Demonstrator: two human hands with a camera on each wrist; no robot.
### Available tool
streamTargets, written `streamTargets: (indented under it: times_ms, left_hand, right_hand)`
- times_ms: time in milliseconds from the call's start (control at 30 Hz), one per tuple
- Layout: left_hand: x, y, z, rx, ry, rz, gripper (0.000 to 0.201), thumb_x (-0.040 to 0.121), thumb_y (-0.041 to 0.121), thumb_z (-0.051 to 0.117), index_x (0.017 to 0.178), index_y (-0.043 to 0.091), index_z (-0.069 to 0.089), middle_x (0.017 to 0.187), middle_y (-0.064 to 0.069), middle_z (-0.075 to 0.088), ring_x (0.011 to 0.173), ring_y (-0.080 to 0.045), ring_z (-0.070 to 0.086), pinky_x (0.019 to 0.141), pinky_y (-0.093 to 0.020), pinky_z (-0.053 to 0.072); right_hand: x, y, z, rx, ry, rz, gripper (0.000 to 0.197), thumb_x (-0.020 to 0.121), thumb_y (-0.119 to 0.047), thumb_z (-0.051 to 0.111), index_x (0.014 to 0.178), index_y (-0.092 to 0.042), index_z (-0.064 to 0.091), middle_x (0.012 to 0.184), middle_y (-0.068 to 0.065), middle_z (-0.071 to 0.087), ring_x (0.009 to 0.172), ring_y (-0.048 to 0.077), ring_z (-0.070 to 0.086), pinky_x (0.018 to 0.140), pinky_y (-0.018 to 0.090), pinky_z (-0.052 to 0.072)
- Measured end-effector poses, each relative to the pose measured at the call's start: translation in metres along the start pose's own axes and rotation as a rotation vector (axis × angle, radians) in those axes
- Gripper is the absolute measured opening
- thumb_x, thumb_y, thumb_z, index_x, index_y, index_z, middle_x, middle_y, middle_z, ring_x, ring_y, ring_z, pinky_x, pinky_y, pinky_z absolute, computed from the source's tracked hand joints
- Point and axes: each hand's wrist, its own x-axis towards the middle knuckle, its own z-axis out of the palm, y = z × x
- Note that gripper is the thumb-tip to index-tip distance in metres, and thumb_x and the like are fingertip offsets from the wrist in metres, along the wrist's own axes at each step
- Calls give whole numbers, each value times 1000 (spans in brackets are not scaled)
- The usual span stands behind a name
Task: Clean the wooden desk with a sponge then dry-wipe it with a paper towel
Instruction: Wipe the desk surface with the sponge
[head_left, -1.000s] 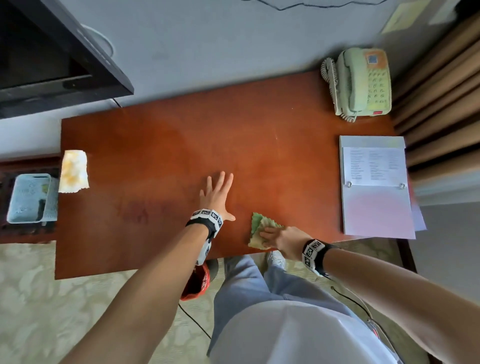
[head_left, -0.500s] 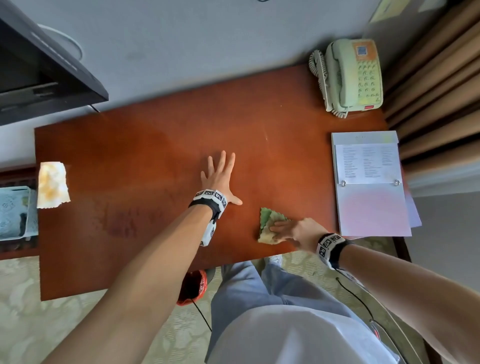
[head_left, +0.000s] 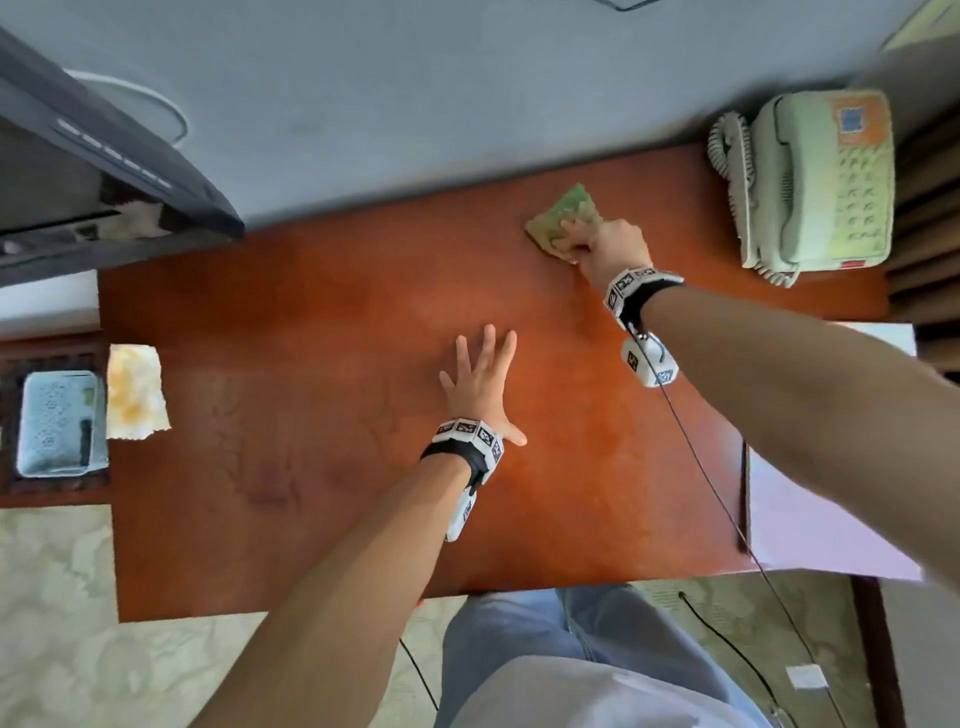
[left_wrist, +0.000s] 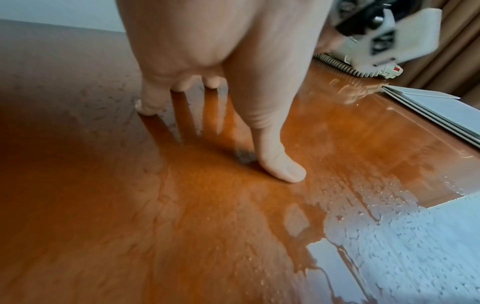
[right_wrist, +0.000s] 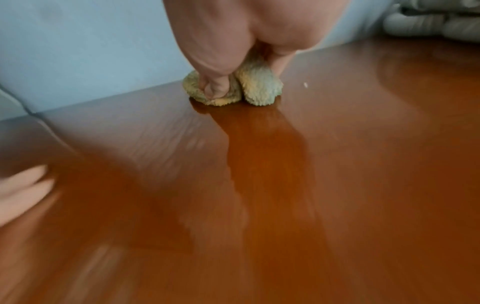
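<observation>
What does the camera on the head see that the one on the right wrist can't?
Only the head view shows the paper towel at the desk's left edge, the whole telephone and the papers. Only the right wrist view shows the thumb pinching the sponge up close, bunching it. Both show the right hand holding the sponge on the wooden desk, and the left hand lying flat.

Bare forearms; 2 black wristbands (head_left: 641, 291) ringed with white, black-patterned marker blocks; a thin black cable (head_left: 701, 467); blue jeans (head_left: 545, 629).
</observation>
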Motion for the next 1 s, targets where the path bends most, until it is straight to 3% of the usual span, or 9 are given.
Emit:
streamTargets:
  times_ms: [67, 167, 267, 400, 533, 667, 767, 867, 1000]
  left_hand:
    - [0, 0, 1, 21, -2, -1, 159, 44, 46, 100, 155, 43, -14, 165, 13, -23, 153, -35, -16, 112, -73, 20]
    - [2, -1, 0, 24, 3, -8, 158, 45, 47, 99, 156, 42, -13, 165, 12, -21, 153, -36, -15, 113, -73, 22]
    - [1, -1, 0, 35, 3, -6, 158, 45, 48, 99, 156, 42, -13, 165, 12, -22, 153, -36, -15, 113, -72, 23]
    - [1, 0, -1, 27, -6, -17, 158, 45, 47, 99, 155, 43, -14, 165, 13, -23, 153, -36, -15, 112, -72, 23]
    - [2, -1, -1, 1, -18, -17, 159, 44, 46, 100, 154, 45, -14, 163, 15, -26, 153, -35, -17, 112, -74, 19]
    - [0, 0, -2, -24, -28, -22, 159, 43, 42, 101, 154, 47, -13, 163, 16, -26, 152, -34, -19, 113, -74, 16]
    - [-6, 4, -6, -17, -35, -31, 158, 44, 39, 102, 155, 45, -12, 163, 16, -25, 152, -34, -20, 113, -74, 15]
    - [-12, 16, -14, 47, -53, -67, 158, 46, 42, 101, 156, 41, -13, 164, 13, -24, 152, -36, -17, 113, -73, 18]
    - [-26, 36, -8, 171, -77, -80, 158, 51, 46, 99, 156, 37, -18, 164, 10, -27, 151, -40, -19, 114, -75, 12]
  right_hand:
    - [42, -6, -7, -56, 11, 0, 26, 92, -41, 63, 116, -39, 71, 115, 13, 70, 101, 39, 64, 91, 39, 50]
    - [82, -10, -7, -99, 49, 11, 27, 90, -42, 64, 114, -35, 72, 111, 14, 70, 98, 39, 65, 91, 41, 52]
    - [93, -9, 0, -116, 103, 73, 36, 88, -48, 64, 117, -27, 71, 101, 16, 70, 92, 39, 67, 84, 42, 56]
    - [80, -7, 3, -110, 102, 101, 37, 89, -46, 60, 120, -26, 67, 103, 11, 71, 91, 37, 67, 83, 41, 56]
    - [10, 4, 11, -27, 113, 39, 32, 89, -33, 62, 120, -35, 68, 104, 11, 73, 90, 39, 67, 84, 45, 55]
    - [-84, 28, 26, 12, 71, 55, 38, 89, -36, 59, 127, -36, 65, 107, 5, 75, 88, 35, 70, 78, 40, 57]
    - [-166, 44, 35, 56, 50, 21, 27, 90, -31, 65, 116, -36, 72, 123, -6, 69, 99, 29, 71, 79, 37, 56]
    - [-242, 59, 48, 92, 10, -29, 27, 89, -23, 68, 109, -40, 75, 131, -14, 62, 116, 16, 64, 89, 33, 56]
    - [-316, 79, 69, 99, -41, -95, 29, 87, -30, 70, 113, -43, 72, 133, -16, 60, 115, 10, 64, 84, 34, 59]
